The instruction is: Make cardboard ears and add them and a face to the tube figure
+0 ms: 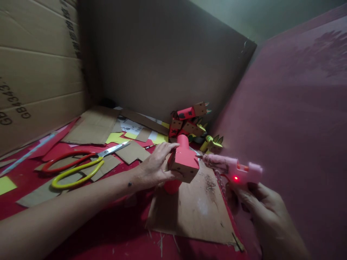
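Observation:
My left hand (159, 164) grips a small craft figure of red paper and cardboard (187, 159), thumb on its near side and fingers over the top. A red paper tube rises behind its boxy part, and dark dots mark the brown cardboard face. In my right hand (260, 206) is a pink hot glue gun (233, 166) with a lit red light. Its nozzle points left, at the right edge of the figure's red top; whether it touches cannot be made out. Below the figure lies a glue-spotted board (197, 213).
Large scissors (81, 166) with red and yellow handles lie at left among cardboard pieces (92, 124) and coloured paper. Several finished-looking paper figures (187, 121) are heaped at the back. A printed carton (38, 61) stands left; a pink wall (292, 108) rises right.

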`<state>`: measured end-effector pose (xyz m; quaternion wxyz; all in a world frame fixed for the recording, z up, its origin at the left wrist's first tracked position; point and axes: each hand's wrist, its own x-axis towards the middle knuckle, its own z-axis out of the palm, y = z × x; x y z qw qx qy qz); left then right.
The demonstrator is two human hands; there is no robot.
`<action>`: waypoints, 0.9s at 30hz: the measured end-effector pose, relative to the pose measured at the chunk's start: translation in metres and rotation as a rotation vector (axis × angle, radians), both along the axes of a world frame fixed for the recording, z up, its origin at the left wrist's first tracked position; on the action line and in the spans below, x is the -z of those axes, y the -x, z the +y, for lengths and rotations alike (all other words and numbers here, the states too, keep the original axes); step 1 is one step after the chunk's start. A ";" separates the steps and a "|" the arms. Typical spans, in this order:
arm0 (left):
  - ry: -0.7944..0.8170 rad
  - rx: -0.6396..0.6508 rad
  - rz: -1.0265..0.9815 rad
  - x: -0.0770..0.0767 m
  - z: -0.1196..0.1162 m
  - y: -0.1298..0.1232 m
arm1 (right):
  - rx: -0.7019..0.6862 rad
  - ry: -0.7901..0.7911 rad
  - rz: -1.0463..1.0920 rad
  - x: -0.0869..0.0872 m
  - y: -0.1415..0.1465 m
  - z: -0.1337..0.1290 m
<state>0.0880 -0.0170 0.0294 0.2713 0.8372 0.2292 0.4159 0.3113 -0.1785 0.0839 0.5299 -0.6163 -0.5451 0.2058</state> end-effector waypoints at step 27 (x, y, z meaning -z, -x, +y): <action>0.077 0.038 0.003 -0.007 -0.005 0.002 | 0.031 0.031 -0.035 -0.007 0.006 0.000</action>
